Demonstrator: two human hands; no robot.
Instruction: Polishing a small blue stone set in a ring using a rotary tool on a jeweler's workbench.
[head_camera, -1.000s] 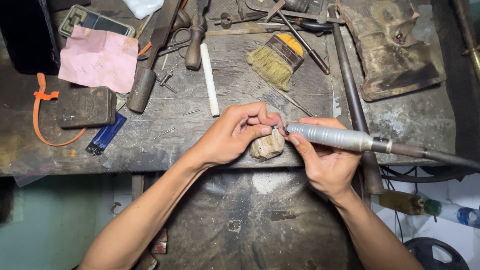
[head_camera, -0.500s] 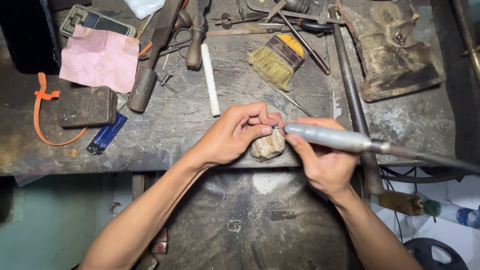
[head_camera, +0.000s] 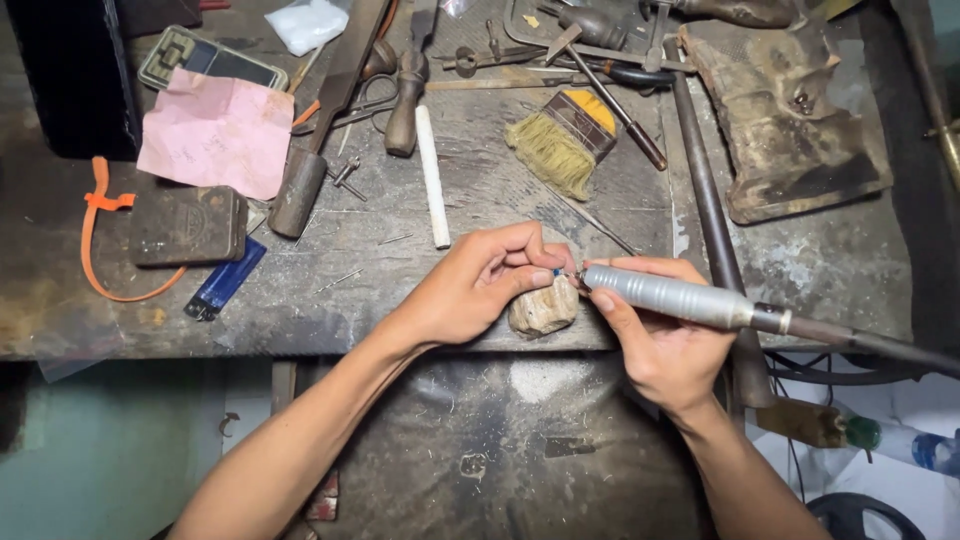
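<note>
Leftmost, an orange strap (head_camera: 97, 235) curls around a dark flat tin (head_camera: 188, 224) on the workbench (head_camera: 400, 290), beside a blue lighter (head_camera: 226, 277) and a pink paper (head_camera: 217, 132). Further right lie a white stick (head_camera: 432, 189) and a bristle brush (head_camera: 557, 143). At the bench's front edge, the left hand (head_camera: 470, 285) pinches a tiny piece against a pale wooden peg (head_camera: 542, 308). Touching that spot, the right hand (head_camera: 665, 345) grips a grey rotary handpiece (head_camera: 672, 297) like a pen.

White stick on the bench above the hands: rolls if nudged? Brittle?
The white stick looks round and straight, lying flat on the workbench, so a sideways nudge would probably roll it. It looks chalky and thin, so likely light and apt to snap if levered.
</note>
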